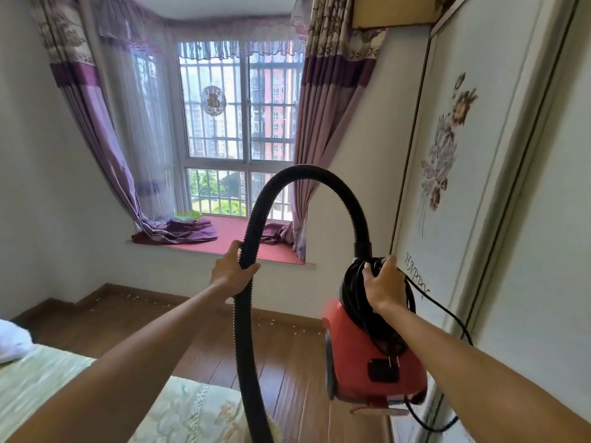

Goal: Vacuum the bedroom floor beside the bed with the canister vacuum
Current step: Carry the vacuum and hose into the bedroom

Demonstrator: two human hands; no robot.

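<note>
A red canister vacuum (374,356) hangs in the air at the right, carried by my right hand (382,282), which grips its top among the wound black power cord (355,282). A black ribbed hose (307,171) arches up from the canister and comes down at the centre. My left hand (231,270) grips that hose at mid-height. The hose's lower end runs out of the bottom of the view. White crumbs (160,300) lie scattered on the brown wooden floor (204,334) along the skirting below the window.
The bed (48,375) with a pale green cover fills the lower left. A white wardrobe (479,187) with a flower print stands close on the right. A bay window sill (236,241) with purple curtains (105,132) lies ahead. A loose cord loop (447,314) dangles by the wardrobe.
</note>
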